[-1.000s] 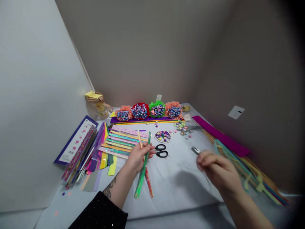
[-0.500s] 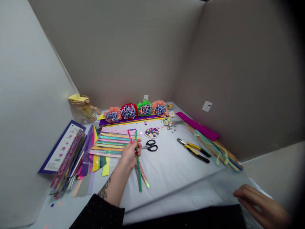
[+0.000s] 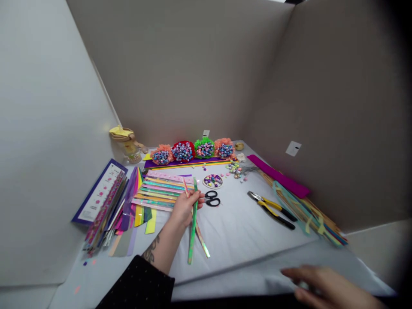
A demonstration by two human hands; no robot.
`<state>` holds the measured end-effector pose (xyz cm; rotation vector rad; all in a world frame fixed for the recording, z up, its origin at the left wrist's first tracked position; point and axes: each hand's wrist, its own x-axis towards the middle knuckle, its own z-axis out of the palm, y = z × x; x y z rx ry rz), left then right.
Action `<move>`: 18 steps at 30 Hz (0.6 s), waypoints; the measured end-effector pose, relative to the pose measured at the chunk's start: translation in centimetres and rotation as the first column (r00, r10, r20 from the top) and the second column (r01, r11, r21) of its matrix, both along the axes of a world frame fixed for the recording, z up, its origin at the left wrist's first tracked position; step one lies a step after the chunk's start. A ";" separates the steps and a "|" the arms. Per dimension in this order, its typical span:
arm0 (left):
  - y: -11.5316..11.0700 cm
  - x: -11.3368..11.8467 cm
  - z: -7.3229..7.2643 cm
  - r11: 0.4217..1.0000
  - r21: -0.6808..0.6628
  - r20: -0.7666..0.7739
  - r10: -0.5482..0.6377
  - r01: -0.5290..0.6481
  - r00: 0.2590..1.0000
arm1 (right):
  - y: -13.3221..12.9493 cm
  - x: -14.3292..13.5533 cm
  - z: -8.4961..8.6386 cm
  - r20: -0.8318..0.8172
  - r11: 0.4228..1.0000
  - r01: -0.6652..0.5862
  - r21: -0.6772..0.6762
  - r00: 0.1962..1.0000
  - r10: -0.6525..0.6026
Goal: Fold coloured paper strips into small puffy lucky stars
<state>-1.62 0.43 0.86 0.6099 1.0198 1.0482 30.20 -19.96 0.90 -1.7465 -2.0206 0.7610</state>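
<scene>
My left hand (image 3: pixel 187 207) is closed around two narrow paper strips, a shiny green strip (image 3: pixel 192 240) and a pinkish iridescent strip (image 3: pixel 202 243). They cross at my fingers and their lower ends hang apart above the table. Just beyond my fingertips lie black-handled scissors (image 3: pixel 212 199), blades partly hidden by the hand. At the lower right my right hand (image 3: pixel 328 286) is blurred near the table's front edge. Its fingers are bent toward the thumb around something small and greyish that I cannot make out.
Strip sheets (image 3: pixel 161 193) and paper packs (image 3: pixel 106 210) lie left. Pliers (image 3: pixel 272 209) and wrapped sticks (image 3: pixel 309 210) lie right. A round dish of paper stars (image 3: pixel 213 181) sits mid-table, star bouquets (image 3: pixel 183 151) behind it. A jar-like cup (image 3: pixel 131 148) stands at the back left.
My right hand has moved left and inward from the right edge, with something small now showing in its fingers. My left hand keeps the strips, slightly turned. The whole view has shifted.
</scene>
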 end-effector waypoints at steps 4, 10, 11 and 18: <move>-0.3 0.2 0.2 0.999 0.017 -0.043 -0.030 0.031 0.999 | 10.0 -9.5 4.8 -0.181 0.997 -0.073 0.025 0.980 0.076; 0.0 0.1 -0.2 0.995 0.095 -0.146 -0.009 0.023 0.989 | 21.8 -18.0 2.3 -0.698 0.996 0.074 -0.058 0.710 -0.093; 0.1 0.0 -0.2 0.994 0.110 -0.170 0.000 0.019 0.985 | 22.6 -18.5 1.5 -0.737 0.994 0.076 -0.074 0.668 -0.106; 0.6 -0.7 -0.7 0.981 0.191 -0.342 0.031 0.037 0.939 | 23.2 -17.5 -0.7 -0.900 0.964 -0.048 -0.262 0.373 -0.226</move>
